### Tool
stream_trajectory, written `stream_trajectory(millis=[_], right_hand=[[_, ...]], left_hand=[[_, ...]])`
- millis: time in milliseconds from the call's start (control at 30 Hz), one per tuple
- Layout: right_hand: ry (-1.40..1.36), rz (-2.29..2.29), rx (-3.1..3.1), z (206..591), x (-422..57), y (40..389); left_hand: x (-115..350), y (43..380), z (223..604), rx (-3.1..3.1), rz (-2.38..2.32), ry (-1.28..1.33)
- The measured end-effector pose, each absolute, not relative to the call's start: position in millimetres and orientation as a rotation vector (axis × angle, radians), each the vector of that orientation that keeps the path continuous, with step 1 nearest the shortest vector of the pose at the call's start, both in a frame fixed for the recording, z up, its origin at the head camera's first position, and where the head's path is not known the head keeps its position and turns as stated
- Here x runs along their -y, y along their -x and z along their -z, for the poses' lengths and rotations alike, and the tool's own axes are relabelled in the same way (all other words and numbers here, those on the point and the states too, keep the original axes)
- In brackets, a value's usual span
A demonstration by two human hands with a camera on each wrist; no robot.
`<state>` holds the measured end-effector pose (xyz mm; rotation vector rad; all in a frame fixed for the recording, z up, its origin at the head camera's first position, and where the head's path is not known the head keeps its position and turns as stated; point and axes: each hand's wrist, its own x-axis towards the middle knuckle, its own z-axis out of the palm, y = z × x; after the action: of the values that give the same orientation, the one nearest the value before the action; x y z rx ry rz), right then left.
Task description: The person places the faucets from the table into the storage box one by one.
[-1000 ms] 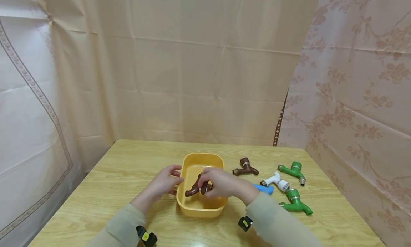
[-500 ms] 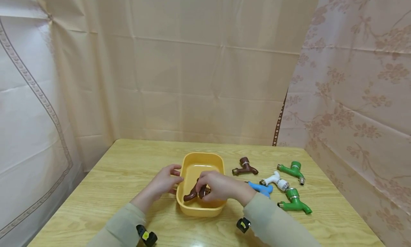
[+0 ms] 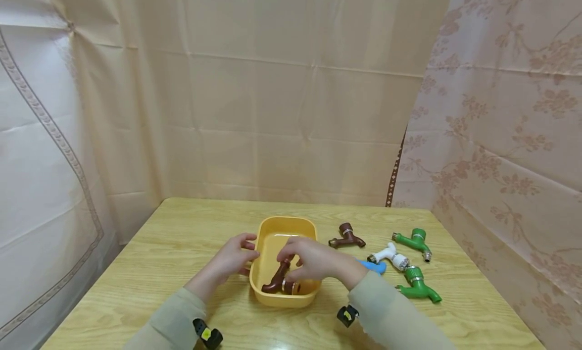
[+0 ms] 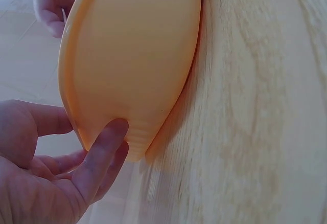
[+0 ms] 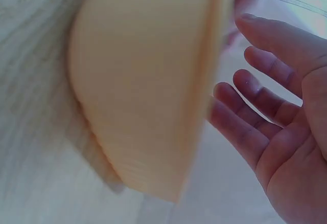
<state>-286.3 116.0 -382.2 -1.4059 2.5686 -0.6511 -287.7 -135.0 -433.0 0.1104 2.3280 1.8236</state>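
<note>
A yellow plastic basin (image 3: pixel 285 300) stands on the wooden table, in the middle of the head view. At its left side my left hand (image 3: pixel 234 256) holds the edge. The left wrist view shows the fingertips against the basin's outer wall, the thumb side at the rim. Inside the basin lies a dark brown tap (image 3: pixel 276 282), partly covered by my right hand (image 3: pixel 313 261). That hand hovers over it with fingers spread apart and slightly bent. In the right wrist view my right hand (image 5: pixel 286 106) has nothing between its fingers; the tap is hidden there by the basin wall.
Right of the basin lie another brown tap (image 3: pixel 347 235), a white tap (image 3: pixel 388 256), a blue tap (image 3: pixel 376 267) partly behind the right wrist, and two green taps, one farther back (image 3: pixel 416 242) and one nearer (image 3: pixel 418 285). Curtains surround the table (image 3: pixel 204 213).
My right hand has let go of the brown tap, which now rests lower in the basin, turned toward its near side. The fingers have opened and risen slightly. My left hand stays in place.
</note>
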Motion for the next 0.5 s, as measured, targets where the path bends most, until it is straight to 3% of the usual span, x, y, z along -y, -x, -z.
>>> stream_trajectory(millis=[500], right_hand=[[1.222, 0.748, -2.779, 327.8, -161.5, 270.1]], left_hand=[[136.1, 286.8, 432.6, -2.351, -1.810, -0.112]])
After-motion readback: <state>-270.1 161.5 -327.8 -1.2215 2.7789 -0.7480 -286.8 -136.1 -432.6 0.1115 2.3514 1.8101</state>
